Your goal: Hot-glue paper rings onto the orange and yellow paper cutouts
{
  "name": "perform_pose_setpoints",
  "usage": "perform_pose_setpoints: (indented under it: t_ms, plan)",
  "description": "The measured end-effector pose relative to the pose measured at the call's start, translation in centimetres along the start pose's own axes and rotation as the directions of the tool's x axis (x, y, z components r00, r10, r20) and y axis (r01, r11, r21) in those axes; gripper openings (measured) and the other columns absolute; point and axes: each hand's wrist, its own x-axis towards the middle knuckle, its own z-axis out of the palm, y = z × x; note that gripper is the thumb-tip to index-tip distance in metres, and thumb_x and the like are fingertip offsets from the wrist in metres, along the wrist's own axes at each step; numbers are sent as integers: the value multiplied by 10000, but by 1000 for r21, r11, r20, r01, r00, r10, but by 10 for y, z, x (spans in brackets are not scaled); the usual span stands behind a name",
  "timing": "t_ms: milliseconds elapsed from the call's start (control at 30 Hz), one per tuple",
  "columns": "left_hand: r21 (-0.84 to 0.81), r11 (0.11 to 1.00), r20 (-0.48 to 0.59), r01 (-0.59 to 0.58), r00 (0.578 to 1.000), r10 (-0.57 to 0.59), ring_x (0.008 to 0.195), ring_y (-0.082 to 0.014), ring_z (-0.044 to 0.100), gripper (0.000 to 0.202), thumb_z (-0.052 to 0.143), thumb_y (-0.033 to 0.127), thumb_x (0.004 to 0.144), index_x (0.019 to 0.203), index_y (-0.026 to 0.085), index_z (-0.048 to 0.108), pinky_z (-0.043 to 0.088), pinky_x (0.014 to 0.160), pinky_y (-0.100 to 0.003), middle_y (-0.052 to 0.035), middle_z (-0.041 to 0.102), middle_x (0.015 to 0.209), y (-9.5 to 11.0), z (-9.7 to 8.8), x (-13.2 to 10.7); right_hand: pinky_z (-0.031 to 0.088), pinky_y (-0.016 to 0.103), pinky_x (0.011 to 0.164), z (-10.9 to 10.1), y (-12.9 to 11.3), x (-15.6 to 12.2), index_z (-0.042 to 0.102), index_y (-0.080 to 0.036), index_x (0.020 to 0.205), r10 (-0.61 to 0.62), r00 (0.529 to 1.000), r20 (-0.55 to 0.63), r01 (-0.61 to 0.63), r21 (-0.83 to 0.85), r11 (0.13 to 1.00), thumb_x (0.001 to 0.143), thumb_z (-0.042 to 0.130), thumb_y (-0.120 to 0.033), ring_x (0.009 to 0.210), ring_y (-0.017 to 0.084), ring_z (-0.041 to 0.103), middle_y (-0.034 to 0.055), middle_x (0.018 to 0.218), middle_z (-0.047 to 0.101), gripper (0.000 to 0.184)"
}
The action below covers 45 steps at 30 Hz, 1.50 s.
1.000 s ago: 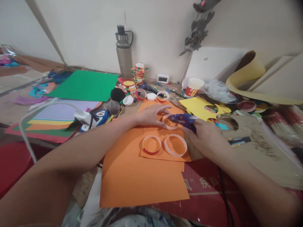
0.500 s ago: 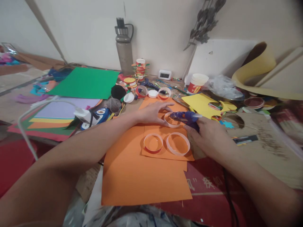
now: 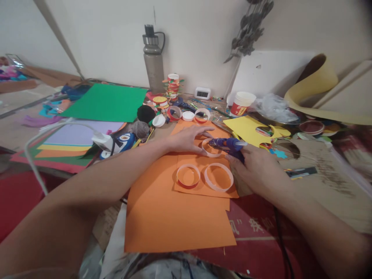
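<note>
Grip unchanged: right hand (image 3: pixel 255 170) fingers (image 3: pixel 236 158) clasp glue gun (image 3: pixel 225 143), left hand (image 3: pixel 186 139) spread against ring (image 3: pixel 209 154).

The single head-worn camera sits above the near edge of the flat orange paper sheet (image 3: pixel 174 221), facing forward and down at close range; the tall grey metal bottle (image 3: pixel 154 66) stands far beyond it.

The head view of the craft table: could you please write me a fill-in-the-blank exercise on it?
The right hand holds a glue gun coloured ____.
The paper under the left hand and the white ring is ____.
Nearer the person lie ____ more rings.
Missing words: purple; orange; two.
</note>
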Motion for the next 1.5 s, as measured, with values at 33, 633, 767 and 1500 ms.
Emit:
perform_pose_setpoints:
  t_ms: [33,633,767,1500]
  plan:
    - [-6,1000,1,2,1000,-2,1540,-327,605,1026,883,455,804,1712,207,474,400,1341,-509,-146,733,1553,0,0,0,593,363,884,0,0,0,785,-219,1225,1,1000,2,-1,0,1000,1061,596,-283,1041,311,803,137,1105,844,258]
    - [36,999,16,2,1000,-2,1546,-326,605,1020,880,459,818,1716,201,471,407,1347,-494,-154,695,1601,0,-1,1,572,359,788,4,2,0,772,-223,1102,2,1000,-21,-2,5,1000,1051,587,-296,964,303,795,124,1015,837,206]
    - [62,998,23,-1,1000,-1,1540,-327,602,1035,858,481,833,1727,150,455,422,1331,-476,-169,685,1612,3,-2,0,553,357,750,3,2,0,778,-196,1132,37,999,2,-36,-32,999,1062,591,-312,950,312,798,140,1029,841,231]
    - [-1,1000,24,1,1000,-1,1556,-335,598,1115,861,622,805,1741,187,438,418,1346,-498,-169,676,1616,2,0,0,586,374,811,14,16,-1,781,-163,1152,-114,989,-99,112,-24,993,1054,569,-288,975,321,808,155,1074,845,264]
